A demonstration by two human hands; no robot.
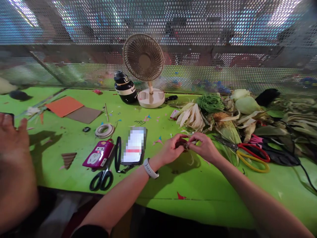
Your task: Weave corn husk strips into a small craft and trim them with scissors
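With left hand point(175, 148) and right hand point(203, 147) close together, pinching a small brownish piece point(186, 145) between the fingertips of both; perhaps plant fibre, though mostly hidden by the fingers and hard to name. Looks like fine fingertip shaping, to judge from the grip; calls next for holding steady on the left while working with the right. Held midway between the hands, over the green tabletop point(168, 190), with dried husks point(192, 117) just beyond the hands, red-and-yellow scissors point(236, 146) to their right and a phone point(134, 143) to their left
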